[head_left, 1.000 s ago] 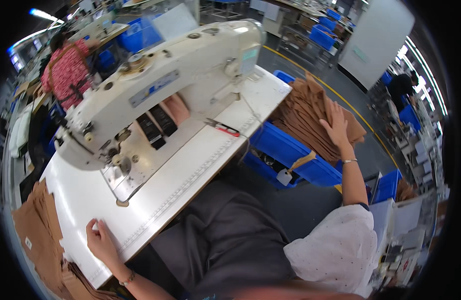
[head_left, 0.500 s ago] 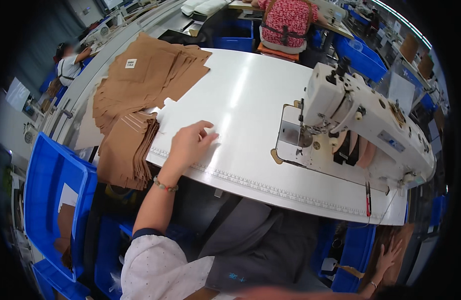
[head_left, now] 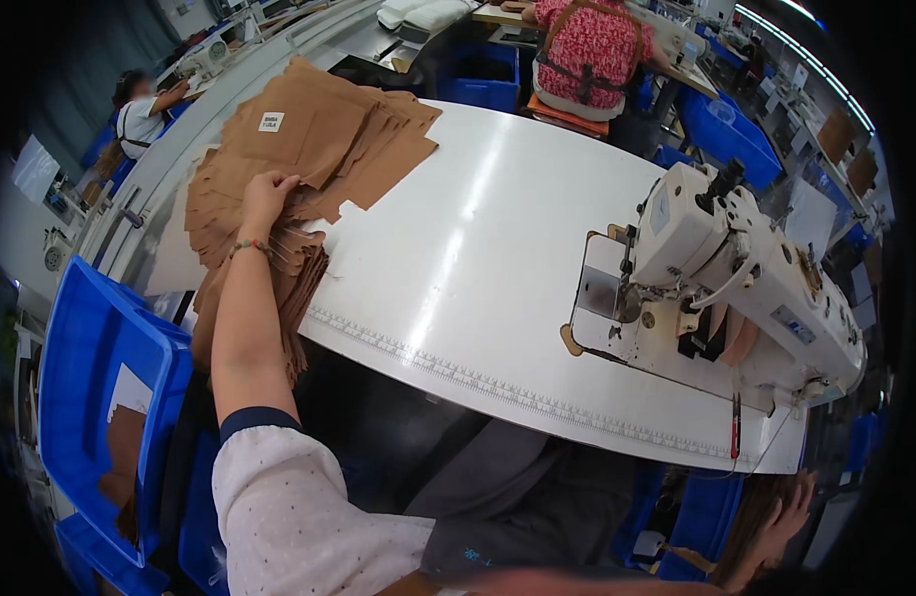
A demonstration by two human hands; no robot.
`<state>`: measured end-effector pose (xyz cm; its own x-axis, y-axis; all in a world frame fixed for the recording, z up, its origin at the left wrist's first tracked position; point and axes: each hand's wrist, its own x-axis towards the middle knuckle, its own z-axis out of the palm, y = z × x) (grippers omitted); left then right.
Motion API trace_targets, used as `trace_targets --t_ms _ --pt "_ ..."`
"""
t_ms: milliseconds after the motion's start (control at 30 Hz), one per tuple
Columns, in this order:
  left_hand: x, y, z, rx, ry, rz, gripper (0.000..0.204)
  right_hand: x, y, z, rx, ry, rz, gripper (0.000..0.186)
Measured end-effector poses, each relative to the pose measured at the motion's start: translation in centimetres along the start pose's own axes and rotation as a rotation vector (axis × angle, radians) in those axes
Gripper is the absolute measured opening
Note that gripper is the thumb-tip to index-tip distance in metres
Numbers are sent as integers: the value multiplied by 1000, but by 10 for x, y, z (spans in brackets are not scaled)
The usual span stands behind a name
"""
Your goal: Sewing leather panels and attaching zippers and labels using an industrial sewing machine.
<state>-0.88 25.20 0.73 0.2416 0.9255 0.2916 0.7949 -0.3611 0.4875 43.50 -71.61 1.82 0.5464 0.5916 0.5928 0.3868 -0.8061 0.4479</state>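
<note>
Brown panels [head_left: 324,124] slant lengthwise toward lower left, left grip [head_left: 266,202] unclear, right grip [head_left: 778,521] spread.

The white bench [head_left: 478,268] has a ruler scale [head_left: 478,379] along its near edge. Over its left end spreads a fanned pile of brown cut fabric [head_left: 319,124], a smaller brown bundle [head_left: 304,293] just nearer and hanging past the edge. At right sit a white industrial sewing machine [head_left: 721,243] and red-handled thread snips [head_left: 735,437].
</note>
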Motion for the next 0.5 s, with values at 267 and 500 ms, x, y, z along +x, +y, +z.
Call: trace_targets --t_ms 267,500 --pt "-17 82 -19 -475 -71 212 29 93 -157 -61 335 73 -308 49" --pt "-201 194 10 -723 -936 479 24 126 -306 -107 1056 38 -554 41"
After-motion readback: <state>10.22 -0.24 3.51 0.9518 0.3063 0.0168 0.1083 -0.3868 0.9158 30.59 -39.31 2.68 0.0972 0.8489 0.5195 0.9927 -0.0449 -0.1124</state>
